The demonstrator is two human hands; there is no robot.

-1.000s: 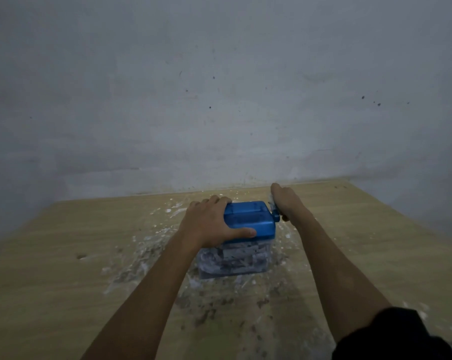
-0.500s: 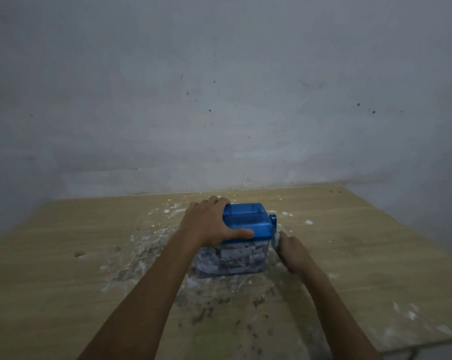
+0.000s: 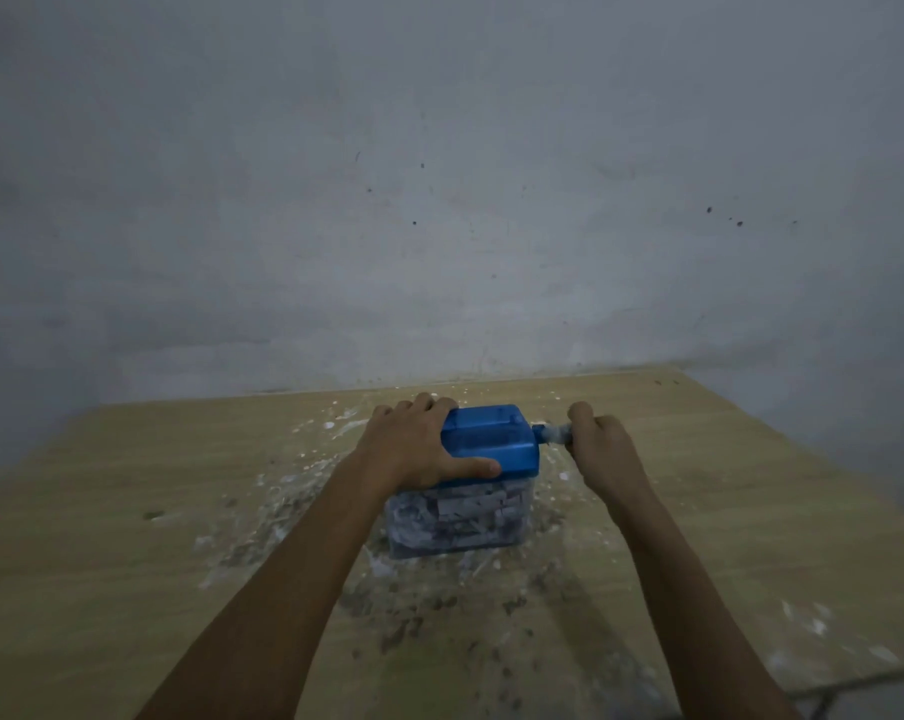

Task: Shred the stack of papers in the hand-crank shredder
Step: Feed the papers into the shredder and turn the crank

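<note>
A small hand-crank shredder with a blue top (image 3: pixel 496 440) and a clear bin (image 3: pixel 465 519) full of paper strips stands in the middle of the wooden table (image 3: pixel 127 537). My left hand (image 3: pixel 418 445) grips the blue top from the left, thumb along its near edge and fingers curled over the far edge. My right hand (image 3: pixel 603 445) is curled round the crank handle (image 3: pixel 552 433) at the shredder's right side, level with the top. No unshredded paper shows.
Paper scraps and dust (image 3: pixel 439 605) lie scattered on the table around and in front of the shredder. A grey wall (image 3: pixel 439 200) rises right behind the table's far edge. The table's right edge and a strip of floor (image 3: pixel 876 698) show at the lower right.
My right hand has swung the crank round: from the far top, down low by the bin, and now back up level with the top. The left hand has stayed put.
</note>
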